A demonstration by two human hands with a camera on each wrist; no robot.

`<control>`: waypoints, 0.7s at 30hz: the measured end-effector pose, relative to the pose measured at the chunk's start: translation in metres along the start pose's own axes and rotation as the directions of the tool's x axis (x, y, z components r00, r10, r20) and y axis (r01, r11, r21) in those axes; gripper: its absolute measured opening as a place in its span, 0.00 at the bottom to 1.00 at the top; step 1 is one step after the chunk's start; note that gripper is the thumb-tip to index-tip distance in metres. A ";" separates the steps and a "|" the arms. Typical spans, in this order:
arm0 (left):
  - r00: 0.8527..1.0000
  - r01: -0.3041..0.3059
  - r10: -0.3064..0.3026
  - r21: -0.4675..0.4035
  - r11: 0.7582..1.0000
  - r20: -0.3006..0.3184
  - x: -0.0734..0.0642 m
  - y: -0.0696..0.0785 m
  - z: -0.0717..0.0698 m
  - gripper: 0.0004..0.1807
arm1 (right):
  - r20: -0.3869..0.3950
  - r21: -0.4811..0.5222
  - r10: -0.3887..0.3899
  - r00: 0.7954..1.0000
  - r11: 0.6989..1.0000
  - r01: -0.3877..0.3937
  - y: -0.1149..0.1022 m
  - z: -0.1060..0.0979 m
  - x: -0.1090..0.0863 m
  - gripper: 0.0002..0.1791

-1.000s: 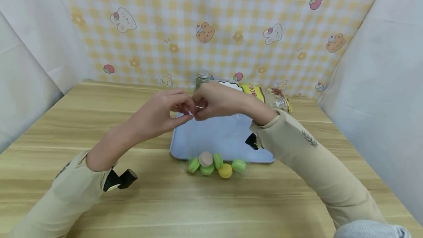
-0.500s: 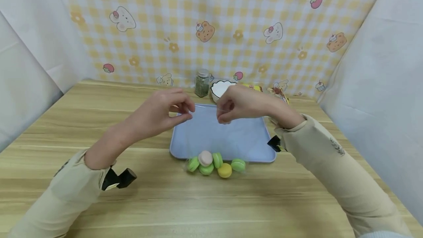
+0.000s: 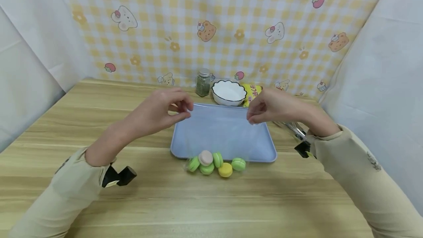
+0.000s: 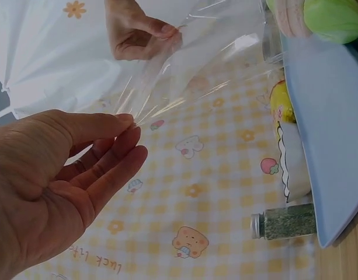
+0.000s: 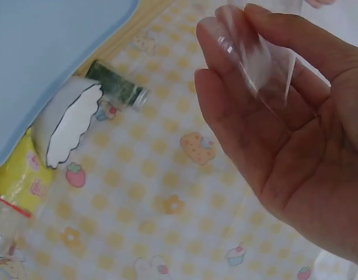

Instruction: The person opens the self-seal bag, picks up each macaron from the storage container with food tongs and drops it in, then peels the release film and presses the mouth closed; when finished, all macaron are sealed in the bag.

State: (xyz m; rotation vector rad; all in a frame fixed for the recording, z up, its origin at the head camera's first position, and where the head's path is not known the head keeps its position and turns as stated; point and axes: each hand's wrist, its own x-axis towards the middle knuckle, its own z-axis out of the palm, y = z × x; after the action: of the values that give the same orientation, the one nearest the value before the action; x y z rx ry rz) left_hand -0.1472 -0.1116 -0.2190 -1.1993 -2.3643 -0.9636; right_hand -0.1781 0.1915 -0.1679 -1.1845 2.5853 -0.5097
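A clear plastic bag (image 4: 214,52) hangs stretched between both hands, its upper edge a faint line in the head view. Thumb and fingertips of my left hand (image 3: 162,107) pinch one upper corner. My right hand (image 3: 277,107) pinches the same edge near the other end; in the right wrist view, film lies across its fingers (image 5: 222,46). Several macarons sit at the bag's bottom: green ones such as the right-hand green macaron (image 3: 238,164), a yellow macaron (image 3: 225,170) and a pale pinkish macaron (image 3: 206,158). They appear in front of the tray's near edge.
Behind the bag lies a light blue tray (image 3: 268,150) on the wooden table (image 3: 211,205). Beyond it stand a jar of dried herbs (image 3: 203,83), a white scalloped bowl (image 3: 228,92) and a yellow packet (image 3: 252,93). A whisk-like metal utensil (image 3: 295,129) shows partly behind the right wrist.
My right hand has slid rightward along the bag's edge, away from the left hand, uncovering the bowl and tray. The left hand and macarons have hardly moved.
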 end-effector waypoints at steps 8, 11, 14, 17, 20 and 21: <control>0.991 0.130 -0.131 0.013 0.991 0.032 -0.003 -0.009 -0.005 0.08 | -0.143 -0.047 0.032 0.989 0.998 -0.039 0.033 0.003 -0.030 0.05; 0.974 0.225 -0.225 0.002 0.974 0.015 -0.006 -0.018 -0.010 0.08 | -0.218 -0.015 0.090 0.972 0.995 -0.095 0.051 0.006 -0.049 0.06; 0.965 0.264 -0.264 -0.038 0.964 0.010 -0.008 -0.023 -0.012 0.07 | -0.239 0.015 0.159 0.958 0.987 -0.160 0.060 0.013 -0.059 0.04; 0.961 0.278 -0.277 -0.075 0.958 0.025 -0.008 -0.025 -0.011 0.08 | -0.180 0.157 0.192 0.965 0.974 -0.165 0.059 0.026 -0.052 0.14; 0.953 0.304 -0.301 -0.090 0.949 0.041 -0.008 -0.023 -0.011 0.10 | -0.103 0.385 0.209 0.973 0.910 -0.154 0.051 0.043 -0.036 0.23; 0.950 0.311 -0.308 -0.087 0.946 0.044 -0.008 -0.023 -0.010 0.11 | -0.094 0.450 0.206 0.974 0.882 -0.143 0.049 0.049 -0.030 0.23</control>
State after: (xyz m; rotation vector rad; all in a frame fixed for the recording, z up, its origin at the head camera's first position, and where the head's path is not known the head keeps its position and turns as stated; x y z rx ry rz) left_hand -0.1610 -0.1327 -0.2253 -0.8909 -2.6099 -1.1715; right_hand -0.1738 0.2341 -0.2297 -0.7759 2.4602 -1.1002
